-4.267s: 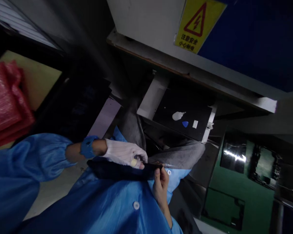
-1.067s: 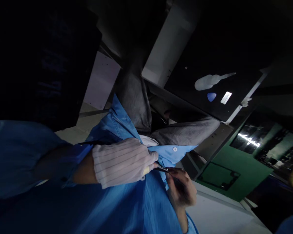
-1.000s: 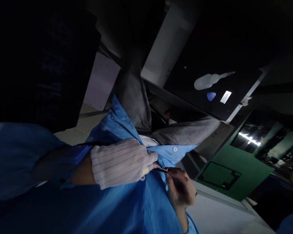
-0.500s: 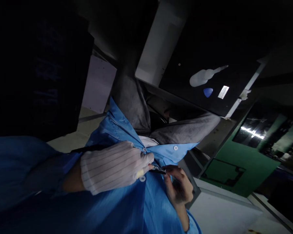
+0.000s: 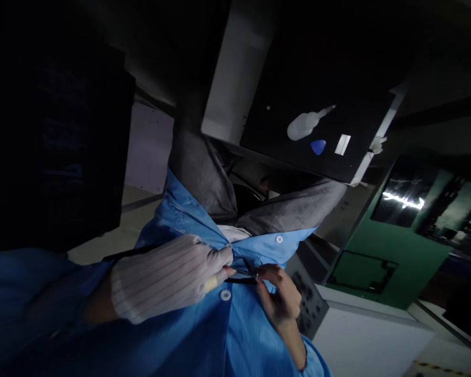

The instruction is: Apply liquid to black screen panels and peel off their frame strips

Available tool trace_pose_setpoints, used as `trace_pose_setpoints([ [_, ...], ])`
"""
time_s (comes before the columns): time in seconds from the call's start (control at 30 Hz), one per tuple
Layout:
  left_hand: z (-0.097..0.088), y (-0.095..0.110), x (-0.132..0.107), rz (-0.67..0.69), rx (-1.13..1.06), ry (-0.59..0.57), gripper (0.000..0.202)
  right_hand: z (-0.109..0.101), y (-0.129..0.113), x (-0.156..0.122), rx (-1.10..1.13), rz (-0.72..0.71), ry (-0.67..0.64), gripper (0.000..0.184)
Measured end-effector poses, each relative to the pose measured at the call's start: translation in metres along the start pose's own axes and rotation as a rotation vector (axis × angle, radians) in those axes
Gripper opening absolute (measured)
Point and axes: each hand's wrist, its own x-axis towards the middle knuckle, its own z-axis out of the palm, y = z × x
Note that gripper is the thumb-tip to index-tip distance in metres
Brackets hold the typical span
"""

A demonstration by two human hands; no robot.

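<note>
My left hand (image 5: 168,275) wears a white striped glove with bare fingertips and a yellowish wrap on one finger. It is closed on one end of a thin dark strip (image 5: 241,281) with a slim shiny metal part beside it; its exact kind is too small and dim to make out. My bare right hand (image 5: 280,296) pinches the other end, where a small bright spot shows at the fingertips. Both hands are close together in front of the blue coat (image 5: 196,335), near a white button (image 5: 225,295). Grey trousers (image 5: 200,167) show beyond them.
On a dark tabletop (image 5: 298,68) lie a white squeeze bottle (image 5: 304,125), a blue rounded triangular piece (image 5: 318,147) and a small white rectangle (image 5: 343,144). A green machine (image 5: 361,262) stands right, above a white cabinet (image 5: 372,335). A big dark box (image 5: 63,157) stands left.
The view has shifted, so the tabletop items appear further left. Both hands keep hold of the strip; the gap between their fingertips looks slightly wider.
</note>
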Motion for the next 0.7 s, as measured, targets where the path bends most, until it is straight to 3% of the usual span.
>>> trace_pose_setpoints([
  [0.17, -0.003, -0.002, 0.0, 0.03, 0.025, 0.012, 0.063, 0.003, 0.005, -0.003, -0.035, -0.028, -0.024, 0.011],
  [0.4, -0.008, -0.004, 0.009, 0.035, 0.019, -0.006, 0.064, 0.007, 0.014, -0.011, -0.006, 0.005, -0.046, 0.011],
  [0.6, -0.008, -0.006, 0.017, 0.034, 0.078, 0.049, 0.065, 0.009, 0.019, -0.015, -0.051, 0.012, -0.069, 0.013],
  [0.7, -0.008, -0.01, 0.014, 0.053, 0.099, -0.004, 0.065, 0.011, 0.023, -0.019, -0.064, 0.033, -0.092, 0.013],
])
